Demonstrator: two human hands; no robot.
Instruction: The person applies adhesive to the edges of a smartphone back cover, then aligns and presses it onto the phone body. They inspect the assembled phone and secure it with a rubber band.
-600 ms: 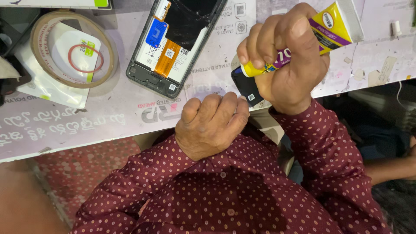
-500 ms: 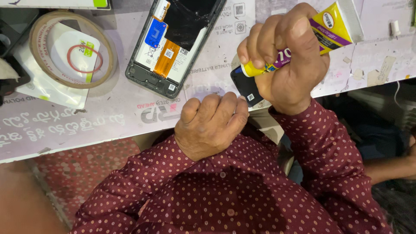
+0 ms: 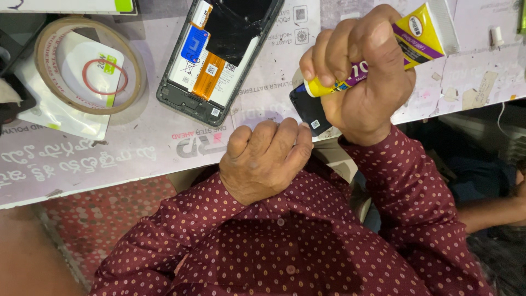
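My right hand grips a yellow and purple glue tube, fingers wrapped round its neck. The tube's tip points down-left at a small black flat part. My left hand is curled into a fist just below, and its fingertips hold the lower edge of that black part at the table's front edge. An opened phone with no back cover lies above the left hand. It shows an orange flex cable, a blue label and a black sheet peeled over its top.
A roll of brown tape lies on a white packet at the left. The worktop is covered with pale printed sheets. A small white piece sits far right. Another person's arm shows at lower right.
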